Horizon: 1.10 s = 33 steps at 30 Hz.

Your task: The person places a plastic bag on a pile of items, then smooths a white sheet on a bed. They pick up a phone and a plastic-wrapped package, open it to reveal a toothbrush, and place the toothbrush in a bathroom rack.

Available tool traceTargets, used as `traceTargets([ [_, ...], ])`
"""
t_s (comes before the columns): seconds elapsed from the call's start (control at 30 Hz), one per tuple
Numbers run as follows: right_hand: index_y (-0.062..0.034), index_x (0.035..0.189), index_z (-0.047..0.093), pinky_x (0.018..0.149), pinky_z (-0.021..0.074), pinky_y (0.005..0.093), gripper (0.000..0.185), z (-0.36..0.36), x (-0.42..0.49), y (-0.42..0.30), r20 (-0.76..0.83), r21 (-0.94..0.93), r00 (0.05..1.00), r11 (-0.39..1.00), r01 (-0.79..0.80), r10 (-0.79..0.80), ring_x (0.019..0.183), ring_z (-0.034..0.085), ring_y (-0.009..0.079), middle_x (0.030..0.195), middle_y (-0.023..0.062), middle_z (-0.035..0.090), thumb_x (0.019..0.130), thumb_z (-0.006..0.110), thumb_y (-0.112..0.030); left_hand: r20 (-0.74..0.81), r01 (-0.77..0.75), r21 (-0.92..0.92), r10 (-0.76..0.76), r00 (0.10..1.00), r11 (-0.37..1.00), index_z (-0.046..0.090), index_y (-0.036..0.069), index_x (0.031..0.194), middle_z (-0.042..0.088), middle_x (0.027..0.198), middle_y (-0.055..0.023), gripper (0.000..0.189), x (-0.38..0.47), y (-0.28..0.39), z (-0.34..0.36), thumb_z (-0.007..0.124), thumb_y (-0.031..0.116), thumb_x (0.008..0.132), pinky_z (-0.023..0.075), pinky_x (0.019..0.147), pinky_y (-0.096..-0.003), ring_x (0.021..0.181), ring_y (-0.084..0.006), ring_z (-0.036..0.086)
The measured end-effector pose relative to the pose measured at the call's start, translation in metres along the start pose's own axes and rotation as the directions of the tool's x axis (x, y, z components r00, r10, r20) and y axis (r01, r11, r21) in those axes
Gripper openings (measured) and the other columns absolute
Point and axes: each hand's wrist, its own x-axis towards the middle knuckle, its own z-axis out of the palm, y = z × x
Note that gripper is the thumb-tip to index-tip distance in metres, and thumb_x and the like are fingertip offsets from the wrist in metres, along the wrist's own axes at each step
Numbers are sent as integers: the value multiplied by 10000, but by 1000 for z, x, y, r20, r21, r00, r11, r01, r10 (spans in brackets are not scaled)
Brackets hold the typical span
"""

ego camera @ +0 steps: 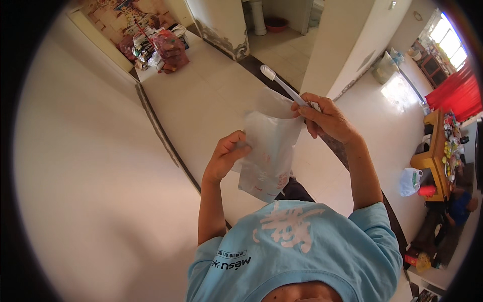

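A translucent plastic bag [268,151] bearing red and white print hangs in front of my chest, its mouth parted at the top. My left hand [230,153] pinches the bag's left side between thumb and fingers. In my right hand [328,117] is a white toothbrush [285,87], its bristled head pointing up and to the left, away from me. The right fingers are also at the bag's upper right corner; whether they grip it, I cannot tell. Part of the brush handle is hidden by the fingers.
A pale wall [102,162] runs close on my left. Red mesh sacks [171,51] and piled items lie on the floor ahead. To the right stands a wooden table [434,158] with fruit, beside a white plastic bag [409,181]. A person in blue [459,205] is at the far right.
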Motion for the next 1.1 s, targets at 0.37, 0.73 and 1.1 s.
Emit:
traceTargets([
  [0.37, -5, 1018, 581, 467, 365, 204, 192, -63, 163, 41, 111, 215, 993, 974, -65, 42, 494, 442, 58, 722, 63, 615, 965, 524, -181, -191, 146, 30, -138, 972, 989, 630, 76, 902, 591, 856, 78, 30, 150, 0, -93, 601, 73, 892, 403, 792, -200, 819, -36, 516],
  [0.73, -56, 930, 540, 421, 337, 215, 234, -88, 324, 102, -313, 420, 919, 903, -90, 238, 464, 461, 63, 632, 47, 570, 951, 571, -287, -336, 121, -425, -280, 899, 897, 354, 42, 1442, 377, 1488, -86, 548, 184, -105, -186, 402, 375, 1010, 376, 1044, -408, 1355, -210, 362],
  [1.1, -71, 927, 549, 396, 343, 236, 216, -84, 455, 117, -625, 502, 746, 850, 161, 228, 434, 473, 91, 618, 61, 584, 951, 572, -285, -400, 132, -391, -297, 867, 911, 628, 24, 1001, 670, 1040, -79, 171, 356, -74, -287, 569, 182, 971, 472, 859, -282, 917, -130, 623],
])
